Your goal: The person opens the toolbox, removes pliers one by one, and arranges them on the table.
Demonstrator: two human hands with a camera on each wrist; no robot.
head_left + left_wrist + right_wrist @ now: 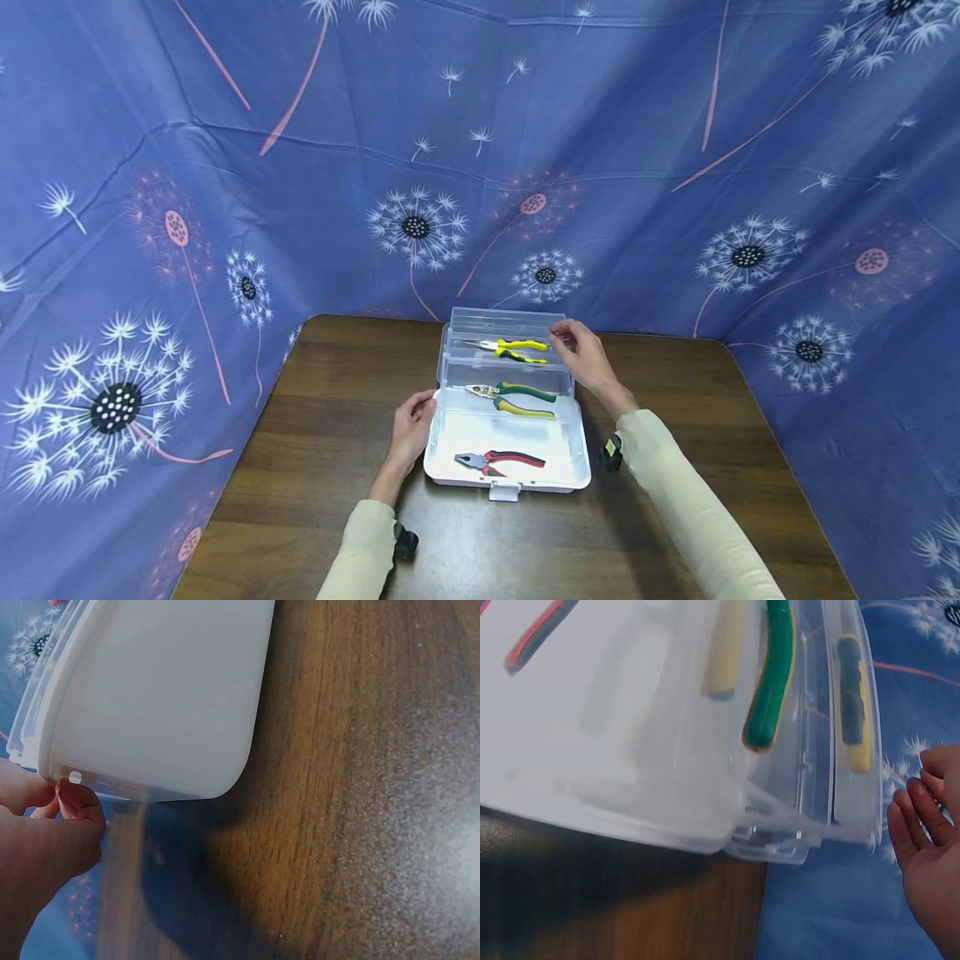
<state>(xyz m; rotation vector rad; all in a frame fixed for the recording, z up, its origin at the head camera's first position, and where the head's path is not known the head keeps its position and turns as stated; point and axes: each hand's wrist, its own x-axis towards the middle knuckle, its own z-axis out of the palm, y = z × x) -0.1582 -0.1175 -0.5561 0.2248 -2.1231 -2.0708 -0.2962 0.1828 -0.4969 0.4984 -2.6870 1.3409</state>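
An unlatched white plastic toolbox (457,437) with clear tiered trays stands in front of me. My left hand (412,429) is at its left side; in the left wrist view, thumb and fingertips pinch the rim. By the right end of the raised top tray, my right hand (585,357) has loosely bent fingers, and the right wrist view shows a small gap to the tray. That tray carries yellow-and-black needle-nose pliers (522,344). Green-and-yellow combination pliers (527,389) lie in the tray below. On the box floor are red-and-black pliers (516,456).
A latch (504,492) sticks out at the box's front. The brown wooden table (675,517) extends around it. Behind and beside the table hangs a blue cloth (637,250) with a dandelion print, close to the box's back edge.
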